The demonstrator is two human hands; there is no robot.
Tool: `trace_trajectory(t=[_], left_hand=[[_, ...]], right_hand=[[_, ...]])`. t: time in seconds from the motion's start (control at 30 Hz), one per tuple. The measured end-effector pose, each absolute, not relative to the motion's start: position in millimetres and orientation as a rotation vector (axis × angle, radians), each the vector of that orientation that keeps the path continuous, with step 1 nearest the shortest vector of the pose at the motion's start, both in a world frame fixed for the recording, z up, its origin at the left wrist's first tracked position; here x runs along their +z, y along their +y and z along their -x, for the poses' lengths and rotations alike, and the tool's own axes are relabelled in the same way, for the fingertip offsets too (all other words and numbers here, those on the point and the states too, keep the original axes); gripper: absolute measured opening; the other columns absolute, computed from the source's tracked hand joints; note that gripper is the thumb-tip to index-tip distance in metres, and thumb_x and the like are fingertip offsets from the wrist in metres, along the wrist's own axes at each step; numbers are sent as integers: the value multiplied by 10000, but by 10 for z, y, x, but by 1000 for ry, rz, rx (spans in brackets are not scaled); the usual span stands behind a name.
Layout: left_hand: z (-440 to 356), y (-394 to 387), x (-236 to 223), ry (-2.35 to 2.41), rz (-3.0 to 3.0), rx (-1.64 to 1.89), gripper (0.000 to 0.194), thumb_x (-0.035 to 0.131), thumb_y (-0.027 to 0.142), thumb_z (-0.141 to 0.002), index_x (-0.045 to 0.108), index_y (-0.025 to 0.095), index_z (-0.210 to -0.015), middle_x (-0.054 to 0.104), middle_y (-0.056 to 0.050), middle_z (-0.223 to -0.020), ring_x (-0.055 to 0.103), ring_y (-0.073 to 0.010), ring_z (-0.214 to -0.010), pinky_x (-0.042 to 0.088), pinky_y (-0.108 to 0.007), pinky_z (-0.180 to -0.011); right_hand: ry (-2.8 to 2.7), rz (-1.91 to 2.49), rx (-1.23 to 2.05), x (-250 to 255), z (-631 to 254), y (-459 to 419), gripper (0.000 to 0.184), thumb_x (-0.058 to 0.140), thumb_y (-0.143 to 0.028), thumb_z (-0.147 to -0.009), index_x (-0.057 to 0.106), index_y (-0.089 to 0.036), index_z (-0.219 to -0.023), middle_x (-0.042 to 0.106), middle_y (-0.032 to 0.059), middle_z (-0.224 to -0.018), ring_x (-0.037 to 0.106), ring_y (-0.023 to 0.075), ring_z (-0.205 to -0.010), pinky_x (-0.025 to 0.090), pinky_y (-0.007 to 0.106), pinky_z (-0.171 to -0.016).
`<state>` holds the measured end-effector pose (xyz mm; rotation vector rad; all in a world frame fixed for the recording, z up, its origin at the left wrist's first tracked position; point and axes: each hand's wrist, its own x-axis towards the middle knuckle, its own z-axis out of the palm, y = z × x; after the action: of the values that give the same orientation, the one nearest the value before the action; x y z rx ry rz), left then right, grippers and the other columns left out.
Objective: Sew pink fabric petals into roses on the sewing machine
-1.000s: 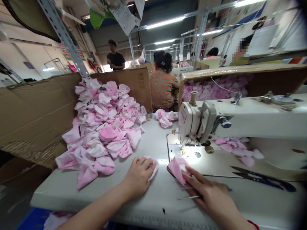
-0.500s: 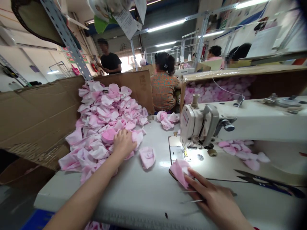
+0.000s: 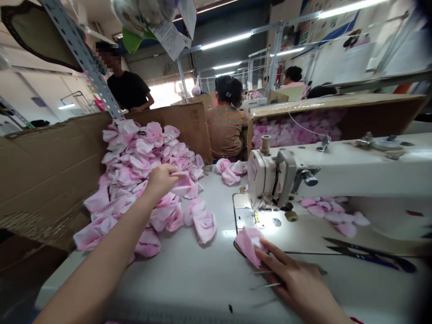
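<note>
My left hand [image 3: 162,179] is closed on the edge of a pink fabric petal piece [image 3: 184,183], above the front of a large heap of pink and white fabric petals [image 3: 135,157]. My right hand [image 3: 290,274] rests near the needle plate, its fingertips gripping a folded pink fabric piece [image 3: 249,245] against the table. Two thin metal points [image 3: 265,285] stick out from under that hand; the rest of this tool is hidden. Between the hands lies a rolled fabric flower [image 3: 204,224], touching another pink piece. The sewing machine [image 3: 270,177] stands beyond my right hand, its needle area lit.
Dark-handled scissors [image 3: 371,255] lie right of my right hand. Loose petals [image 3: 332,213] sit under the machine arm, and a few fabric flowers [image 3: 230,171] left of its head. Cardboard walls [image 3: 50,157] border the heap. A seated person [image 3: 227,126] and a standing person [image 3: 128,92] are beyond.
My left hand has risen slightly up and left with a pink piece pinched in it. Petals at the heap's front have shifted beside the rolled flower. My right hand stays on its piece.
</note>
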<state>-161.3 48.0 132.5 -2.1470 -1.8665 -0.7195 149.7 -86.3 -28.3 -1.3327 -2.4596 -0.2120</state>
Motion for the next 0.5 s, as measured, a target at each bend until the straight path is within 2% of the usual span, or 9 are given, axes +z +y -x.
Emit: trace_trajectory(t=[0.1,0.17,0.23,0.3,0.4,0.5], left_hand=[[1268,215,1210,-1706,2215,-728,98,580,215,-719,633,153,-664,603,-30,-778,546,-168,-753,443,-282,-697],[1013,-31,976,-1269,2213,-636,161,515,182,-778,607,140,-652,597,-45,-773,526,-189,-806,426,-363,-787],[805,-292,659,-810,2326,-543,226,422,82,-812,599,137,-683,598,-34,-740,523,-164,-804,405,-372,-862],[687,-522,352,-593,2481,-532,275,398,75,-821,571,137,-617,589,-27,-695,525,-154,-790,366,-397,-927],[693,-747,102,-687,2670,-650,277,355,79,-842,583,142,-697,602,-33,-723,527,-159,-861,322,-430,-969],[803,-850,129,-828,2921,-687,288,299,122,-855,583,159,-889,618,-67,-835,521,-167,-910,345,-417,-951]], right_hand=[[-2472,1374,-174,-237,-1482,-870,389,392,-219,-794,483,-305,-1162,435,6,-1254,612,147,-627,495,290,-459],[-2475,1392,-143,-201,-1469,-873,370,391,-232,-809,483,-303,-1160,440,10,-1251,614,154,-657,499,296,-481],[-2473,1402,-105,-166,-1457,-874,367,402,-234,-811,481,-299,-1163,448,17,-1246,615,158,-684,499,295,-498],[-2469,1416,-64,-135,-1451,-876,375,416,-234,-808,472,-298,-1173,450,26,-1246,615,161,-698,499,298,-519],[-2484,1431,-13,-96,-1452,-878,385,415,-243,-808,459,-297,-1187,440,36,-1254,614,172,-703,500,321,-541],[-2512,1463,25,-55,-1453,-878,381,391,-255,-821,452,-294,-1195,411,35,-1276,611,186,-704,499,355,-559]])
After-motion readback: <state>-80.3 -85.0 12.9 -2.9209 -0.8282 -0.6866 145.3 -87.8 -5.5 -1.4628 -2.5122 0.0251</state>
